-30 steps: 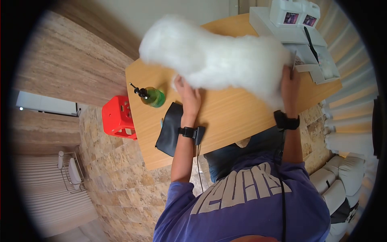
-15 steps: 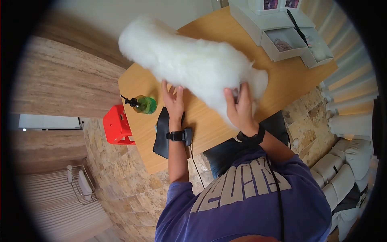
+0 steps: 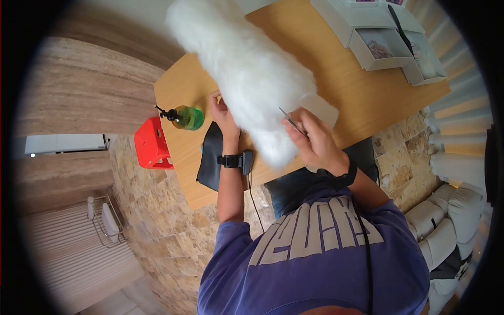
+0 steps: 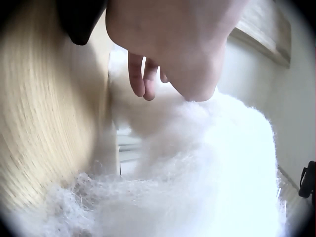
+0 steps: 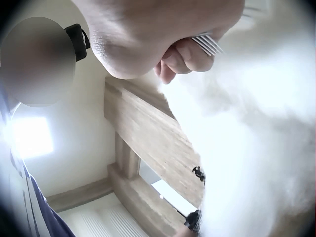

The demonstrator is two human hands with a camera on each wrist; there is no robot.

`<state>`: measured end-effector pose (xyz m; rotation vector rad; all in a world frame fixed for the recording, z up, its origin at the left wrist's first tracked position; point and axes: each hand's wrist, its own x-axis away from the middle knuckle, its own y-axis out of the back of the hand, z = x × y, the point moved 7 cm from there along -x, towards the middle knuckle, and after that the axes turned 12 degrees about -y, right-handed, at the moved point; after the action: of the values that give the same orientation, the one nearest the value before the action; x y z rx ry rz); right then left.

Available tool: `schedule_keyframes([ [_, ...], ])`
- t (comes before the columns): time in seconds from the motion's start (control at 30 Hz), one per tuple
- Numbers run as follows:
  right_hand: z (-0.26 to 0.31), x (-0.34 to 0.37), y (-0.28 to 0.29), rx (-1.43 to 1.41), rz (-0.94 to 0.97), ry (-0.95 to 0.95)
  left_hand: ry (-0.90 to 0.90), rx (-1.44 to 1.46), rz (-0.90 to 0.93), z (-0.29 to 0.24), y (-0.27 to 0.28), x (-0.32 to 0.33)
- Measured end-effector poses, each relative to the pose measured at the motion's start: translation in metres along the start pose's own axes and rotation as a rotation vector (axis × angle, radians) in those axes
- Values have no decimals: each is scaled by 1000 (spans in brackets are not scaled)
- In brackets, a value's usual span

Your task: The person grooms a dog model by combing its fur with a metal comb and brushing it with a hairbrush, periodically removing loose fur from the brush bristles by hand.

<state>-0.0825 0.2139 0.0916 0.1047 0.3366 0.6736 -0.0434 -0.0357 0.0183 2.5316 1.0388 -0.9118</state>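
Observation:
A long, thick roll of fluffy white fibre [image 3: 252,68] slants across the table, its near end by the front edge. My right hand [image 3: 317,142] grips a slim pointed metal tool [image 3: 290,119] over that near end; in the right wrist view several thin parallel metal lines [image 5: 207,43] stick out past the curled fingers. What kind of tool it is, I cannot tell. On the roll's left side is my left hand [image 3: 224,116], its fingertips beside the fibre. In the left wrist view its fingers [image 4: 136,76] hang relaxed against the fluff.
A green spray bottle [image 3: 189,117] with a black pump stands at the table's left. Next to the left wrist lies a black pouch [image 3: 210,157]. White drawers [image 3: 380,63], pulled out, occupy the back right. A red stool [image 3: 151,144] is beside the table [image 3: 362,113].
The fibre roll has swung so its near end points toward me. My right hand has come from the roll's far right end to its near end, where the metal tool shows.

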Motion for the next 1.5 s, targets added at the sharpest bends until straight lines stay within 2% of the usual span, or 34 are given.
schedule_keyframes([
  [0.07,-7,4,10,19,7,-2,-4,-33,7,1,1,1],
  [0.13,-3,10,32,20,-251,148,-10,-67,13,-1,0,1],
  [0.17,-5,9,39,55,-336,139,-1,-53,24,1,0,1],
  [0.2,-8,6,40,56,-329,134,7,-38,36,2,-1,3],
  [0.27,-23,-2,47,-130,-387,-32,-16,-62,46,2,-3,4],
  [0.33,-19,-9,47,-126,-383,-14,-48,-84,62,2,-5,2],
  [0.4,-25,-13,44,-112,-316,-144,-38,-109,92,5,-3,2],
  [0.53,-33,-9,42,-19,-335,-171,-38,-105,111,12,-1,7],
  [0.6,-29,-9,49,-92,-402,-143,-37,-87,94,12,-1,6],
  [0.73,-29,-3,70,-56,-480,-56,-69,-137,99,9,-1,6],
  [0.8,-39,1,86,-91,-495,-178,-75,-181,98,7,-2,4],
  [0.83,-44,3,94,-87,-509,-177,-78,-171,107,6,-5,4],
  [0.9,-75,7,110,-139,-549,-329,-133,-179,80,-2,-6,5],
  [0.93,-89,11,124,-140,-567,-328,-138,-169,94,0,-5,5],
  [1.0,-130,17,144,-129,-455,-477,-183,-207,121,10,0,7],
  [1.07,-154,25,164,-76,-506,-523,-184,-185,115,18,1,11],
  [1.13,-168,33,176,-27,-552,-567,73,-175,100,60,17,19],
  [1.17,-172,36,180,-18,-570,-588,145,-150,76,77,25,24],
  [1.2,-175,38,184,-10,-587,-609,131,-146,90,77,24,24],
  [1.27,-177,38,189,-19,-561,-606,277,154,-139,83,32,28],
  [1.3,-179,37,191,-19,-522,-607,266,162,-119,67,22,20],
  [1.4,-188,33,190,-133,-502,-540,16,-35,-43,2,-3,-9],
  [1.43,-188,34,189,-132,-517,-539,40,-75,-114,2,2,-15],
  [1.47,-184,32,187,-133,-510,-546,40,-63,-109,0,4,-23],
  [1.5,-181,30,188,-131,-498,-553,122,-37,-176,3,15,-30],
])
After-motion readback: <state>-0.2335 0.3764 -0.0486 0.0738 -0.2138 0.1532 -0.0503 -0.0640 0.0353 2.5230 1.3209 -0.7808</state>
